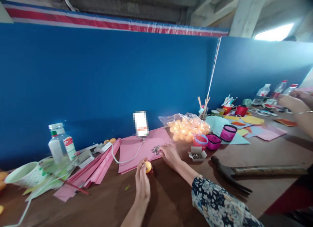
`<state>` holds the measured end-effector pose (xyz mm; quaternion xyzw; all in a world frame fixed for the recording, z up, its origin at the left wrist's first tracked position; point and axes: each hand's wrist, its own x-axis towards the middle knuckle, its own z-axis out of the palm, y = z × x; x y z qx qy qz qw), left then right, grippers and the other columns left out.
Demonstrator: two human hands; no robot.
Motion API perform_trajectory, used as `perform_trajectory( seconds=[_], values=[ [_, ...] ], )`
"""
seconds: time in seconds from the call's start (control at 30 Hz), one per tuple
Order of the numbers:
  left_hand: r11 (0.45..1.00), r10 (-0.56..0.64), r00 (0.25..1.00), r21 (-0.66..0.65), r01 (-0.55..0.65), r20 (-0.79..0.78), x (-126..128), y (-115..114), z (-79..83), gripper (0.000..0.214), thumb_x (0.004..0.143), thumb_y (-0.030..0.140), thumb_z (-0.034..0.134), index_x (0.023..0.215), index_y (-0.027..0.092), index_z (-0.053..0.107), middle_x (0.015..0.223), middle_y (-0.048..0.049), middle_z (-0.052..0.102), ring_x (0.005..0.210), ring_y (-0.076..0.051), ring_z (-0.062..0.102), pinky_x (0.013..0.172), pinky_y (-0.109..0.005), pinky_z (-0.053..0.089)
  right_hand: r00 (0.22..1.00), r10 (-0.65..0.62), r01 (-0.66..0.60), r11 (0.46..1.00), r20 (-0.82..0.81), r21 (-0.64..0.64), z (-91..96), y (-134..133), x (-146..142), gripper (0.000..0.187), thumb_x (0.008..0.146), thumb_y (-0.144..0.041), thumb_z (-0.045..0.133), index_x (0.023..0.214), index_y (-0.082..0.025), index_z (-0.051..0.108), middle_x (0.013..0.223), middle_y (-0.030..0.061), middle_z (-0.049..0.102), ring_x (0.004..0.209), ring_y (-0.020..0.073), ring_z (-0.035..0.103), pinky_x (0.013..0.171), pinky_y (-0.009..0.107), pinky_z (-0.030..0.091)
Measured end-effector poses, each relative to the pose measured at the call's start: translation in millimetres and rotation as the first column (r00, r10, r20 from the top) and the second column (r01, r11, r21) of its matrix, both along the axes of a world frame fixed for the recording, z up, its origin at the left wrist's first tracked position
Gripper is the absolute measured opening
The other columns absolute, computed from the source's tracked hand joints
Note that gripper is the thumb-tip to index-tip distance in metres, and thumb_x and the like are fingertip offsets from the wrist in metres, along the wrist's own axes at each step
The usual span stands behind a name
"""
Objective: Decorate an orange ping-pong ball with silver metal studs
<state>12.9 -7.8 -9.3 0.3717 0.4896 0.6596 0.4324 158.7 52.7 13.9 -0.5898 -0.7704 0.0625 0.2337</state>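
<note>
Forearms rise from the lower edge of the view, both partly cut off by it. The left hand (142, 183) stands upright over the brown tabletop (171, 194). Its fingers pinch a small orange ball (148, 166), held just above the wood by the front edge of a pink paper sheet (137, 148). The right hand (170, 156) comes out of a dark floral sleeve (217, 201) and lies palm down, stretched forward. Its fingertips are at a little heap of shiny metal pieces (156, 150) on that sheet. Whether those fingers grip a piece or only rest there cannot be told, and the pieces are too small and blurred to name. The ball is smooth, glossy and yellow-orange, partly covered by the fingers that hold it. It looks like the balls in the clear plastic bag (187, 127) further back. A hammer (230, 173) lies to the right, apart from both hands.
</note>
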Motion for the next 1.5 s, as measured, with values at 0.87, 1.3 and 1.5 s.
perform_trajectory(
  seconds=[0.87, 1.3, 1.5],
  values=[
    [0.99, -0.134, 0.971, -0.023, 0.142, 0.199, 0.0, -2.8, 0.7, 0.039, 0.071, 0.035, 0.058, 0.108, 0.022, 0.051, 0.103, -0.0049, 0.06, 0.095, -0.017, 0.057, 0.082, -0.03, 0.044, 0.606, 0.164, -0.224, 0.974, -0.778, 0.031, -8.5, -36.4, -22.4, 0.013, 0.078, -0.028, 0.047, 0.071, -0.017, 0.052, 0.066, -0.0003, 0.053, 0.061, 0.0117, 0.048, 0.057, 0.022, 0.038],
    [0.996, -0.089, 0.992, -0.002, 0.09, 0.086, -0.7, -0.1, 0.2, 0.041, 0.071, 0.035, 0.058, 0.108, 0.018, 0.055, 0.099, -0.0074, 0.064, 0.102, -0.021, 0.054, 0.09, -0.035, 0.039, 0.343, 0.039, -0.338, 0.937, -0.939, -0.084, -8.5, -39.0, -27.5, 0.018, 0.072, -0.034, 0.059, 0.071, -0.017, 0.056, 0.059, -0.0017, 0.054, 0.053, 0.0102, 0.049, 0.054, 0.022, 0.041],
    [0.993, -0.115, 0.991, -0.012, 0.116, 0.067, -0.1, -2.2, 2.3, 0.044, 0.07, 0.034, 0.059, 0.111, 0.018, 0.053, 0.102, -0.0076, 0.063, 0.1, -0.02, 0.055, 0.09, -0.034, 0.04, 0.281, 0.037, -0.39, 0.917, -0.959, -0.079, -2.3, -46.1, -32.4, 0.01, 0.073, -0.028, 0.058, 0.076, -0.018, 0.056, 0.067, -0.0022, 0.056, 0.059, 0.0097, 0.051, 0.06, 0.023, 0.041]
  ],
)
